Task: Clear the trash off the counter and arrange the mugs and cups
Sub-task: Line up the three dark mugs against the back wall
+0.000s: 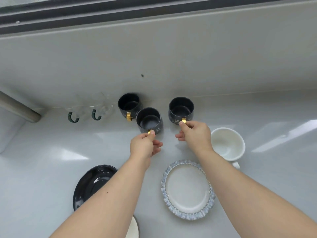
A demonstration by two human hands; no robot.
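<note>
Three dark blue mugs with gold handles stand near the back wall of the pale counter (51, 148). My left hand (144, 145) pinches the gold handle of the middle mug (148, 119). My right hand (195, 133) pinches the handle of the right mug (181, 107). The third mug (129, 103) stands untouched against the wall, just left of and behind the middle one. Two clear glass cups with green handles (75, 112) (101, 109) stand further left along the wall. A white mug (227, 143) sits to the right of my right wrist.
A white plate with a frilled blue rim (188, 189) lies in front between my arms. A black dish (92, 182) lies partly under my left forearm, and a white plate edge (133, 229) shows at the bottom. A metal pipe (18, 107) enters at far left.
</note>
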